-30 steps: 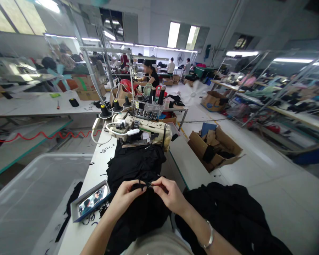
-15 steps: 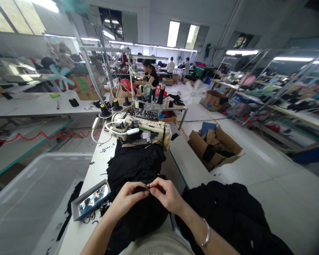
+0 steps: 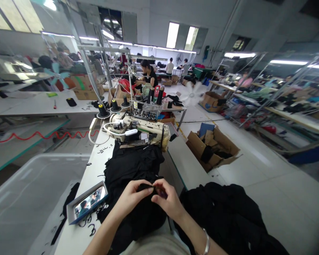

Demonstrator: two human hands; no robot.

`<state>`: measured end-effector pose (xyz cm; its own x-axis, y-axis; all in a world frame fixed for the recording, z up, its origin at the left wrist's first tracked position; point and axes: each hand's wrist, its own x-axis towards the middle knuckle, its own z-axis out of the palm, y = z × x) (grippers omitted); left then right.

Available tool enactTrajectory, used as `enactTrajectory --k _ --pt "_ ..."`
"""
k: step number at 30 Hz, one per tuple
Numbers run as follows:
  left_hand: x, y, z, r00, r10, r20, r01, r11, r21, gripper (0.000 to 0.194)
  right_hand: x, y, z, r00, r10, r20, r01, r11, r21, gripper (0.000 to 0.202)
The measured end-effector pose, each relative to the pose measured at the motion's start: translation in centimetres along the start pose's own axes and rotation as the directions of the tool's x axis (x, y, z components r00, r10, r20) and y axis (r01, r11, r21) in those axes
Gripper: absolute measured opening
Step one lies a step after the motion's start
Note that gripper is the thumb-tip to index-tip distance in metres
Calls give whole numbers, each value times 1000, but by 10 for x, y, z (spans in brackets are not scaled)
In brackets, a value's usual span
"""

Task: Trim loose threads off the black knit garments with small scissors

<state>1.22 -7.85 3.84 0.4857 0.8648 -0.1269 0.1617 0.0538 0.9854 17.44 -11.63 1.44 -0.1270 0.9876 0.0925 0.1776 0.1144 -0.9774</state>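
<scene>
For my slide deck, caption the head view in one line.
Left hand pinches black fabric, right hand close beside it, in front of a sewing machine.

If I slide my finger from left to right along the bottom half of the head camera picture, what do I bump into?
See-through plastic bin → lit screen in a box → left hand → right hand → big heap of black cloth.

Text: none readable | labels: none readable | numbers: none readable
</scene>
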Motion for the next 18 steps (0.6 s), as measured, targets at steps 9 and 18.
enactTrajectory --k 9,18 --pt "103 -71 -21 990 -131 -46 138 901 411 26 -110 30 -142 516 484 -707 -271 875 402 49" --pt "164 -110 -13 967 -103 -232 210 840 500 31 -113 1 -173 332 102 -938 -42 995 93 27"
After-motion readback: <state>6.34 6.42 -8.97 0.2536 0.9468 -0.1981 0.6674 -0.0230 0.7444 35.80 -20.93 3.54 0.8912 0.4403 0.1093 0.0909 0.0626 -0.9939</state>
